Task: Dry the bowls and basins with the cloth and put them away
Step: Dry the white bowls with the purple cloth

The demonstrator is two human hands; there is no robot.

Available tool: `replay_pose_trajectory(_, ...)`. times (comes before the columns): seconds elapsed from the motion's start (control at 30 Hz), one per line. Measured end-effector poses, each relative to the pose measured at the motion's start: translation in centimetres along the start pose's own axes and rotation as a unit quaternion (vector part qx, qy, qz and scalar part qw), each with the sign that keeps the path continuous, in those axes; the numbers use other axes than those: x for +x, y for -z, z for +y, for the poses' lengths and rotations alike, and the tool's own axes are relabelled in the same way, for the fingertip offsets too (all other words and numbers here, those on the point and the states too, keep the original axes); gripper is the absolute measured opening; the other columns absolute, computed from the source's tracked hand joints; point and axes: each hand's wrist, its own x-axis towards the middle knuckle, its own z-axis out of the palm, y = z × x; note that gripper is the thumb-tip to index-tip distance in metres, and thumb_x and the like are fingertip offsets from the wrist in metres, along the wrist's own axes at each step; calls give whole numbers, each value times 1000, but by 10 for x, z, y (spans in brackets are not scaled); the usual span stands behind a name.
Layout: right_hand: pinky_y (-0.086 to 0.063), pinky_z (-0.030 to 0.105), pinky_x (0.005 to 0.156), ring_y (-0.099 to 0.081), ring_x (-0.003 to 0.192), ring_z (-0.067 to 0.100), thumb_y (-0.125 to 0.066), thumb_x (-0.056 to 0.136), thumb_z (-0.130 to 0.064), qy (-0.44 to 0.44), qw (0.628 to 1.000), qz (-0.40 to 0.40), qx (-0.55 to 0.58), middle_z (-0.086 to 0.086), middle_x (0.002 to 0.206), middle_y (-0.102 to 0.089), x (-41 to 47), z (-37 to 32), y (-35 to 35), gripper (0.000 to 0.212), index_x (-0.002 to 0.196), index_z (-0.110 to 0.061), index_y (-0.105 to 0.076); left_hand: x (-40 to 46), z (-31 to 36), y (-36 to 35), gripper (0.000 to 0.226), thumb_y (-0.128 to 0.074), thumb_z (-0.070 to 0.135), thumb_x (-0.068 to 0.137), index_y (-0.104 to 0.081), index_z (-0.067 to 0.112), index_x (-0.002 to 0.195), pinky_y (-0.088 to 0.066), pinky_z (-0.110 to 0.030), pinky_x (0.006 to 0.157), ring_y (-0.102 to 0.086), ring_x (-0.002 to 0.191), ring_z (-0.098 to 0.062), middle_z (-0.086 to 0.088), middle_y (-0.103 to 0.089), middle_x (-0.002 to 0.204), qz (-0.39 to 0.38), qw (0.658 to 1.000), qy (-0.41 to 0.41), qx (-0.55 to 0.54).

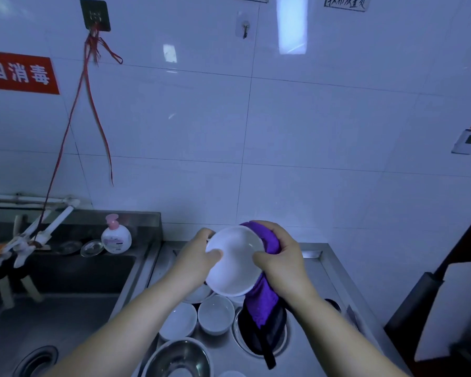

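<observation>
L hand [201,257] grips round white ceramic bowl [234,261] by rim; R hand [279,261] clutches purple cloth [264,297] vs its back. Risk: wet rim slips, bowl drops onto white bowls [215,317] below & chips.

Glossy white ceramic-looking bowl [234,261]; fuzzy purple cloth [264,300]; brushed stainless-steel counter [329,273]; shiny metal basin [178,359]; glossy white wall tiles [324,126]; smooth plastic soap bottle [116,236].

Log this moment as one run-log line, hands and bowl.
step: drying | left hand: holds white bowl by rim | right hand: wipes with purple cloth | waiting: two white bowls, steel basin
</observation>
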Motion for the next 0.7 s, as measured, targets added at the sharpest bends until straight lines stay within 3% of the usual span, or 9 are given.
replay_pose_trajectory(0.07, -50, 17, 66, -66, 87, 7, -47, 52, -5, -26, 999, 39, 6, -14, 95, -71, 0, 5, 3, 57, 97, -32, -69, -3, 1, 2, 45, -61, 28, 88, -43, 21, 128, -41, -19, 64, -54, 92, -10, 5, -53, 113, 9, 1000, -13, 5)
replay_pose_trajectory(0.13, -50, 17, 66, -66, 87, 7, -47, 52, -5, -47, 996, 69, 4, -14, 95, -71, 1, 8, 9, 57, 98, -31, -70, -12, -1, 6, 58, -65, 38, 84, -41, 22, 134, -36, -18, 81, -49, 108, -8, 10, -48, 121, 36, 991, -97, 89)
replay_pose_trajectory(0.23, -51, 20, 67, -66, 85, 8, -49, 52, -6, -73, 994, 85, 6, -13, 93, -72, 2, 8, 16, 56, 97, -31, -70, -29, -1, 7, 51, -66, 52, 76, -61, 28, 120, -18, -12, 100, -38, 127, -6, 15, -57, 120, 18, 920, -313, 233)
replay_pose_trajectory(0.33, -51, 17, 63, -66, 78, 5, -51, 51, -6, -97, 992, 78, 24, -9, 90, -73, 3, 5, 16, 54, 96, -29, -71, -36, 1, -3, 33, -65, 42, 80, -70, 23, 107, -19, -23, 113, -46, 125, -5, 14, -67, 110, -45, 871, -396, 288)
replay_pose_trajectory(0.43, -55, 25, 69, -68, 80, 12, -59, 65, 2, -111, 990, 74, 44, -3, 91, -74, 2, 3, 13, 44, 96, -27, -73, -40, 2, -12, 17, -55, 32, 88, -65, 22, 98, -41, -26, 89, -57, 100, -12, 11, -66, 100, -64, 884, -361, 290)
replay_pose_trajectory(0.53, -55, 29, 82, -69, 93, 14, -67, 81, -10, -79, 992, 80, 58, -6, 95, -74, 1, -2, 9, 23, 98, -25, -73, -42, 7, -14, 22, -54, 34, 80, -56, 14, 72, -40, -31, 65, -51, 70, -10, 6, -52, 70, -56, 947, -278, 154)
replay_pose_trajectory(0.6, -52, 27, 87, -65, 101, 11, -65, 89, -21, -29, 995, 86, 39, -8, 103, -72, -1, -4, 5, 17, 104, -25, -71, -42, 15, -13, 31, -57, 33, 76, -51, 3, 69, -31, -31, 60, -41, 62, -9, 3, -43, 65, -65, 977, -203, 22)
replay_pose_trajectory(0.7, -42, 20, 96, -56, 114, 4, -55, 96, -20, 89, 989, 101, -53, -13, 116, -63, -8, -4, 0, 24, 116, -25, -67, -43, 27, -13, 32, -61, 25, 76, -59, -6, 80, -34, -30, 65, -48, 70, -15, -7, -53, 72, -99, 965, -126, -207)
